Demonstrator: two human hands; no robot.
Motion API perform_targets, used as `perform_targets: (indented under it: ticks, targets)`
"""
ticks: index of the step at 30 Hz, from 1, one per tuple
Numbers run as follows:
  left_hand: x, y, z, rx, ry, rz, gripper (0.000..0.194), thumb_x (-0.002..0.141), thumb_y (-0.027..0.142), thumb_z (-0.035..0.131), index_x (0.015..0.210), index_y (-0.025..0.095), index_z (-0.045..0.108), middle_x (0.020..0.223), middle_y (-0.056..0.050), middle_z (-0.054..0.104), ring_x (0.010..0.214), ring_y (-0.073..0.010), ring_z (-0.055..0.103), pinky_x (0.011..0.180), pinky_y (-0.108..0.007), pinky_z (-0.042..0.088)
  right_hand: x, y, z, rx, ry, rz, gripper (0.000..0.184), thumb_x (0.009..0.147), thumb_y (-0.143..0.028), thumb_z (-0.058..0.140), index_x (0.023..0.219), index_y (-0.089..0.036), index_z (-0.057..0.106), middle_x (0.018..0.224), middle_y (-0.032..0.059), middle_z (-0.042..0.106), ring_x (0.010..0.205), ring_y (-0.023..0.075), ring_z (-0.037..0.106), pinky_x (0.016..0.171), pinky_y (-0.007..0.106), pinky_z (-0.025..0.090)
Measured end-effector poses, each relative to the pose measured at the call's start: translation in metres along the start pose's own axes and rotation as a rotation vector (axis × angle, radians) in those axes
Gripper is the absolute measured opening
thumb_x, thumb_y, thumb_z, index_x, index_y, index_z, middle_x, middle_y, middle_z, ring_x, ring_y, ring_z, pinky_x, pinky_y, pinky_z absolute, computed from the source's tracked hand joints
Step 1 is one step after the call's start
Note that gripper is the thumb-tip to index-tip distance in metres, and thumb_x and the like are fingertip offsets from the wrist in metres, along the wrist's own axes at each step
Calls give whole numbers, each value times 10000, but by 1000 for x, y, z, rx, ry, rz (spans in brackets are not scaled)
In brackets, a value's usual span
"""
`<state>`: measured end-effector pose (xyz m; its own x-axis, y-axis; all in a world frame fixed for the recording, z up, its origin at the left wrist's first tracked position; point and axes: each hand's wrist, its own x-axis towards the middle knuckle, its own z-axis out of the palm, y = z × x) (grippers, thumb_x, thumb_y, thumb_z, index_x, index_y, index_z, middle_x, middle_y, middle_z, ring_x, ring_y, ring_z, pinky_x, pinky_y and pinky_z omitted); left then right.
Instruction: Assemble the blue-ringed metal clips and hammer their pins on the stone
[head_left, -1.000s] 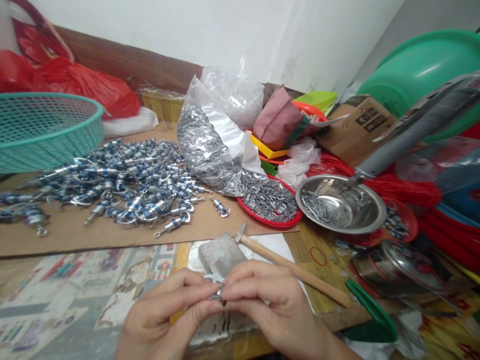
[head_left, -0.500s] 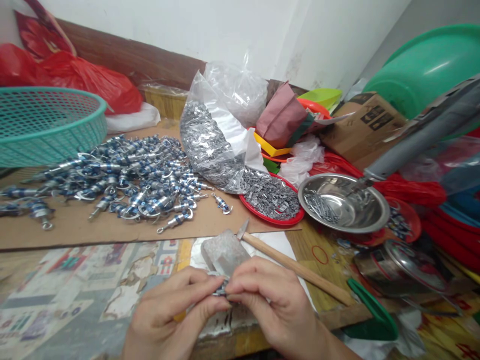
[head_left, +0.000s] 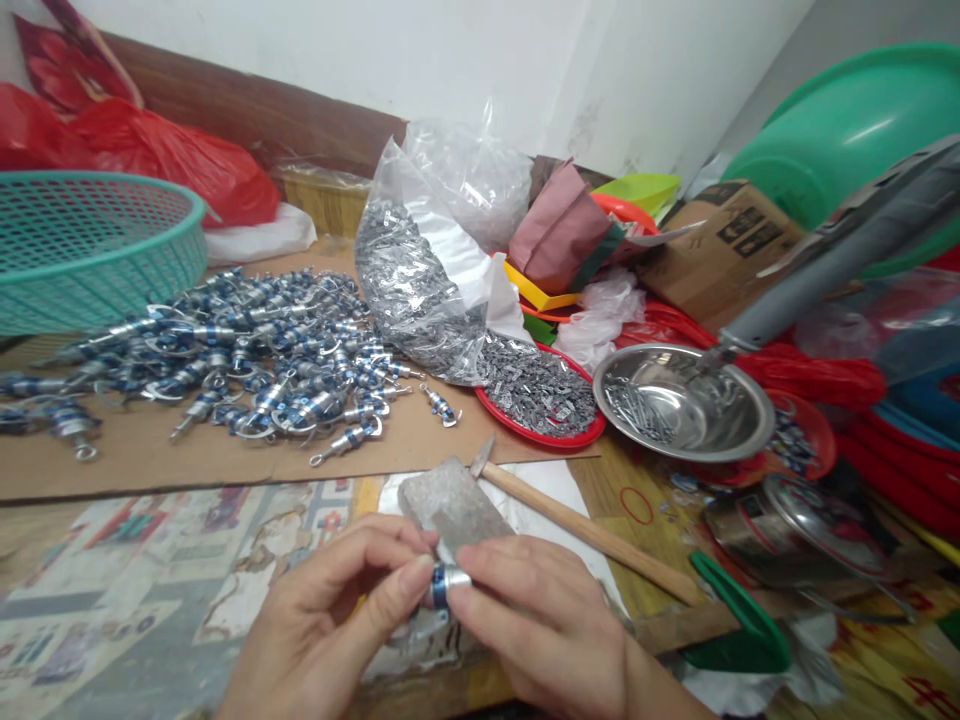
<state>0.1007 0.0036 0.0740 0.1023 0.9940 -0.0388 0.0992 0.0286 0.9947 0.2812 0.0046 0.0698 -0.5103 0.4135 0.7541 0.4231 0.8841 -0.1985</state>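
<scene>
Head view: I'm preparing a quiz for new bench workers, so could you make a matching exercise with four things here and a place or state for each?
1. Hammer
2. Mesh basket
3. Steel bowl
4. Blue-and-silver metal part

A. Between left hand and right hand
B. Contains slender metal pieces
C. Turquoise, at the left edge
D. Wooden-handled, head beside grey block

Pairs: 1-D, 2-C, 3-B, 4-A

Cardboard box (head_left: 701,265), right of upper centre: dark printed marks, illegible. Yellow sheet (head_left: 874,665), lower right: red marks, illegible.
</scene>
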Motion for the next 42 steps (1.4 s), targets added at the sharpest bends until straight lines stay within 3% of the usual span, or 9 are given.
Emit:
perform_targets:
  ticks: [5,10,14,19,24,29,32,38,42]
  targets:
    - [-5,-5,2,-166,74,-253,122,632,363,740,617,242,740,631,21,731,644,-153,642,616,-187,492,-9,-9,13,101,101,223,142,790,-76,611,903,-119,688,817,97,696,663,134,649,588,203,534]
    - [-10,-13,9,-394,159,-341,606,444,442,856,1003,305,667,797,34,761,812,-211,682,699,-238,546,0,-9,5,257,-104,439,121,816,-190,628,835,-126,728,749,79,687,637,123,645,571,174,529]
    - [-3,-18,4,-420,-32,-388,776,591,377,811,1268,287,442,832,6,746,837,-216,687,753,-268,535,8,53,-17,-271,-352,697,149,867,-227,574,879,-219,723,912,5,705,844,115,649,783,201,512]
    - [9,-25,-3,-463,-263,-391,801,702,295,742,1357,286,280,840,-3,689,763,-198,673,677,-292,520,0,147,-29,-564,-475,910,168,894,-199,534,1008,-151,648,1047,93,652,953,211,620,843,395,492]
    - [13,-30,-5,-549,-257,-374,868,661,231,768,1361,266,256,868,-15,671,812,-212,666,720,-324,499,-4,169,-26,-547,-553,936,248,898,-305,550,1099,-162,572,1128,72,586,965,197,594,824,402,499]
    - [13,-30,-7,-567,-261,-393,910,644,191,788,1365,232,234,839,-22,685,779,-195,665,713,-299,499,4,159,-38,-428,-380,948,179,909,-190,495,997,-123,637,1071,108,630,1015,214,582,908,410,442]
    - [12,-27,-6,-593,-256,-387,968,623,194,805,1380,241,204,850,-33,696,789,-211,670,711,-309,500,12,126,-37,-240,-316,941,234,921,-198,444,958,-117,660,918,88,683,852,177,639,774,310,500]
    - [14,-26,-2,-543,-261,-391,925,629,191,798,1370,249,247,802,-4,686,734,-179,651,681,-288,496,24,33,-16,441,-455,835,131,843,-178,585,756,-153,680,666,-19,638,618,98,583,556,190,454]
    - [19,-30,-4,-558,-264,-384,969,603,145,810,1359,222,210,731,27,685,652,-132,636,629,-243,489,24,15,-2,393,-471,765,111,803,-135,635,739,-162,721,650,-14,628,641,112,573,578,204,420]
